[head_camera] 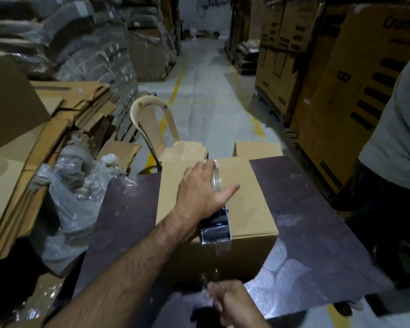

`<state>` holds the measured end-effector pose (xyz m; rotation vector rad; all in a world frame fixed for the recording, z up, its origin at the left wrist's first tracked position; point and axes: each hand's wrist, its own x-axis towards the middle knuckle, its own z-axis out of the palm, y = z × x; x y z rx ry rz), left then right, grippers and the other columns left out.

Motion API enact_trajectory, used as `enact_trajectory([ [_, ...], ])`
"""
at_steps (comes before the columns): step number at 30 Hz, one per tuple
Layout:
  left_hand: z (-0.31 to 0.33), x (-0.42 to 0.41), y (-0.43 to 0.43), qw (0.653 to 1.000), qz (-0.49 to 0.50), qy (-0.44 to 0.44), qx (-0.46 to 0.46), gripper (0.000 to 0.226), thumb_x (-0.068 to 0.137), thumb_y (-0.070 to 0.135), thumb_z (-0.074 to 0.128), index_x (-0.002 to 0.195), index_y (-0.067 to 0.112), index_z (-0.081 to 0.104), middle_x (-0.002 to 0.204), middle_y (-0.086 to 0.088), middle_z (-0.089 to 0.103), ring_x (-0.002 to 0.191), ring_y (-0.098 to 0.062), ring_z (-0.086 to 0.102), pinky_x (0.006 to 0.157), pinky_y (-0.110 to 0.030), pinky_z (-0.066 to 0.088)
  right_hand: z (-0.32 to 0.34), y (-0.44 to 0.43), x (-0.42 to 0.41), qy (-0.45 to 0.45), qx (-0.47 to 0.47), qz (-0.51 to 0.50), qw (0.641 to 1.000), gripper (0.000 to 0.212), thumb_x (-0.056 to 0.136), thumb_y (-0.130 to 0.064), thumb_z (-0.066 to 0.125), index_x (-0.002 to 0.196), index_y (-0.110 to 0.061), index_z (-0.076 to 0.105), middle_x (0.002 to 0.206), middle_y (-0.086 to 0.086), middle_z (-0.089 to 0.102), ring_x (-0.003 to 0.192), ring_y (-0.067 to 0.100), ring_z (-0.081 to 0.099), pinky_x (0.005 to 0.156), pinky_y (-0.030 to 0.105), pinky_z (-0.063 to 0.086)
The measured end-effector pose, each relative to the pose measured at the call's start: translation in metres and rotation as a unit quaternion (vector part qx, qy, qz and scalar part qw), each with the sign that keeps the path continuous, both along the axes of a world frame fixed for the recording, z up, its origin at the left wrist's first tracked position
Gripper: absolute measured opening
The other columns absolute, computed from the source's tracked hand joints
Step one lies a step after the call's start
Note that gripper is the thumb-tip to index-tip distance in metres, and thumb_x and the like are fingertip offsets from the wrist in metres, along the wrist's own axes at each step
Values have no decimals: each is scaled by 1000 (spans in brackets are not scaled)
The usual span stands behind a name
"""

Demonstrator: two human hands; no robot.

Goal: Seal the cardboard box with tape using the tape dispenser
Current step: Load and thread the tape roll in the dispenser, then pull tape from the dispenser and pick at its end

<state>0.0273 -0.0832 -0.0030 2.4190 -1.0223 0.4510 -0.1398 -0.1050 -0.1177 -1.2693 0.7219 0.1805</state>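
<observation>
Tabletop point(305, 209): left hand point(199, 190) grips dispenser point(217, 224) atop box point(251, 204); right hand point(230, 301) pinches tape point(217, 254).

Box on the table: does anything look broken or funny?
Nothing on the cardboard box looks damaged. One oddity: at its far end a cardboard flap seems to stick up instead of lying flat.

We see a dim warehouse, brightest on the pale far aisle floor point(206, 74), while the near left lies in deep shadow. The dark table point(317, 204) throws back bluish glare at its near right; the tape point(217, 255) and the tape dispenser point(216, 224) glint. Motion smears the right hand point(232, 301), while the left hand point(199, 188) is sharper. Stacked bags point(81, 31) at the far left are soft and bend toward the edge.
</observation>
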Motion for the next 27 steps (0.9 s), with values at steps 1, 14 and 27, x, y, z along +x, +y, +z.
enact_trajectory([
  [1, 0, 0, -1, 1000, 2, 5, 6, 67, 72, 76, 50, 108, 20, 47, 100, 3, 55, 90, -16, 50, 82, -30, 43, -1, -1, -5, 0, -10, 11, 1000, 36, 93, -18, 58, 62, -3, 64, 39, 3, 44, 31, 11, 37, 36, 18, 26],
  [14, 10, -45, 74, 970, 14, 126, -207, 22, 90, 44, 59, 102, 25, 61, 89, 11, 61, 81, -6, 56, 68, -24, 49, 23, 6, -10, -53, -47, -25, 997, 35, 79, -19, 77, 57, -10, 51, 40, -2, 37, 33, 6, 29, 38, 17, 26],
  [27, -49, -144, 155, 748, 105, 641, -140, 39, 72, 35, 81, 95, 8, 63, 70, -4, 72, 56, -9, 64, 44, -20, 40, 43, 51, 4, -81, -70, -103, 989, 28, 76, -21, 79, 68, -1, 60, 49, 1, 51, 45, 7, 42, 43, 18, 38],
])
